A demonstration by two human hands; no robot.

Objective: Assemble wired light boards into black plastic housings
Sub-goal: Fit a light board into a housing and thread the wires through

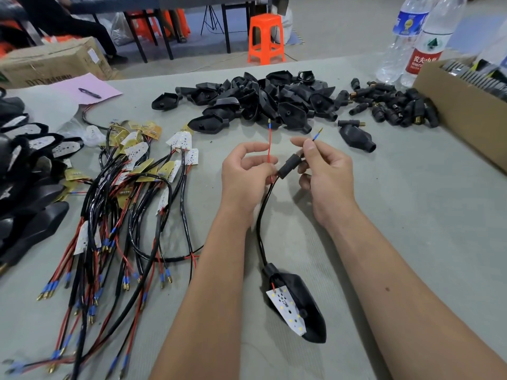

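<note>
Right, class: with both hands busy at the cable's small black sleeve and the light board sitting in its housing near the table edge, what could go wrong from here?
1. The light board sits tilted in the black housing; a tug on the cable might lift it out.
2. The left hand pinches the thin red wire, which could kink.
3. The right hand holds the blue-tipped wire by the sleeve; it might slip.

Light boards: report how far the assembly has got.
Done: a stack of filled housings lies at far left. In hand: one light board sits in its black housing; the left hand holds the red wire, the right hand the black sleeve on its cable. Left: a heap of wired boards and a pile of empty housings.
</note>
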